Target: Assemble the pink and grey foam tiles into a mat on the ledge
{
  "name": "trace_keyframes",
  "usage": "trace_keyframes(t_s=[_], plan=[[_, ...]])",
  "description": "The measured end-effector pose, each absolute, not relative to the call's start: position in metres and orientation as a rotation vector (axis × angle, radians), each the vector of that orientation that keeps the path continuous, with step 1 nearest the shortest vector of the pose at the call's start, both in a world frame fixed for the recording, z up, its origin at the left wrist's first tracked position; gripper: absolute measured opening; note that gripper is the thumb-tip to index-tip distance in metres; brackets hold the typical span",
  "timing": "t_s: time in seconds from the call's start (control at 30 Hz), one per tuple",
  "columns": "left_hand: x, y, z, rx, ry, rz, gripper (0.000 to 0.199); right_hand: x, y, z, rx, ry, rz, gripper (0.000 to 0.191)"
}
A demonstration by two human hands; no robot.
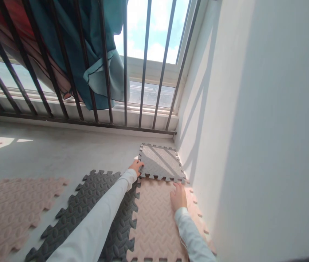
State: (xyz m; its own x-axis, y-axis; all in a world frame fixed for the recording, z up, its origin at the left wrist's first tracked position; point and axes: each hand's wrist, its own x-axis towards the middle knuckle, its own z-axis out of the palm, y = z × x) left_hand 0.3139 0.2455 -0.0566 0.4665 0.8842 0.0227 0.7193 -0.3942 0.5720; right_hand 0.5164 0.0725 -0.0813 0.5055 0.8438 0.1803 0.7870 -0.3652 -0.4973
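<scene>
A light grey foam puzzle mat [161,162] lies in the corner by the wall, its toothed near edge over the far edge of a pink foam mat [154,214]. My left hand [136,166] has its fingers closed on the grey mat's left edge, close to the near corner. Resting on the pink mat, my right hand [179,196] has its fingers stretched toward the seam and grips nothing visible. I cannot tell whether the teeth of the two mats are locked together. A dark grey foam mat [80,207] lies left of the pink one, partly hidden under my left sleeve.
Another pink mat [15,211] lies apart on the pale floor [89,149] at the left. Dark railing bars [124,72] run in front of the window, with a teal curtain [75,47] behind them. A white wall [266,145] bounds the right side.
</scene>
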Motion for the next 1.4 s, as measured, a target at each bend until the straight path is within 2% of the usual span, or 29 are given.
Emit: trace_keyframes(t_s=[0.27, 0.47, 0.6, 0.73, 1.0, 1.4], plan=[[0.328, 0.251, -0.066, 2.263, 1.386, 0.306, 0.055, 0.529, 0.077, -0.064, -2.585, -1.415, -0.032, 0.051], [0.325, 0.254, -0.072, 2.223, 1.436, 0.298, 0.058, 0.563, 0.093, -0.074, -2.532, -1.53, -0.058, 0.036], [0.329, 0.255, -0.075, 2.168, 1.529, 0.361, 0.058, 0.578, 0.1, -0.079, -2.482, -1.607, -0.026, 0.037], [0.329, 0.249, -0.077, 2.136, 1.571, 0.44, 0.051, 0.585, 0.105, -0.075, -2.466, -1.555, -0.027, 0.037], [0.32, 0.231, -0.076, 2.086, 1.614, 0.586, 0.02, 0.579, 0.111, -0.067, -2.443, -1.604, -0.09, 0.039], [0.317, 0.221, -0.079, 2.152, 1.472, 0.657, 0.018, 0.566, 0.109, -0.061, -2.598, -1.625, -0.123, 0.041]])
